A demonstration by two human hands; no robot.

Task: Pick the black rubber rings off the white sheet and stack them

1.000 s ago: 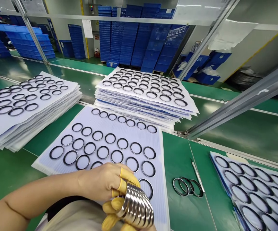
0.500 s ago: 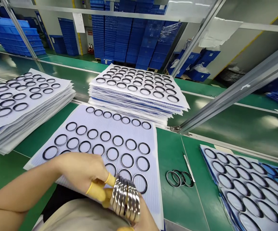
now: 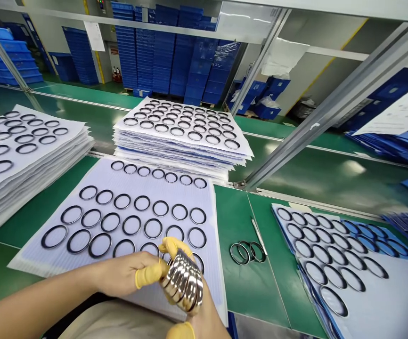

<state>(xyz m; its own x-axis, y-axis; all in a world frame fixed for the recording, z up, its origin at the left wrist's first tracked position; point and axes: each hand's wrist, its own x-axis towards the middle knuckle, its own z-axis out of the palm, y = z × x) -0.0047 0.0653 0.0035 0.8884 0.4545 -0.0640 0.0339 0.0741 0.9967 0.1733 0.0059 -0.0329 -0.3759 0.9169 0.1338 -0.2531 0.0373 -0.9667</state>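
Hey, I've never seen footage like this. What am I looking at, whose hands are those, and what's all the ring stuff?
There is no machine here. One camera worn on a person's head looks down at their own hands, whose fingertips are capped in yellow. The right hand grips a stack of shiny metal rings, and the left hand rests its thumb against it. On the green table lies a white sheet carrying rows of dark rings. A back pile and a left pile of such sheets stand nearby, with a right sheet too. Three loose rings lie beside a thin tool.

Left hand point(image 3: 128, 277) pinching, right hand point(image 3: 206, 316) curled beneath, fingertips meeting
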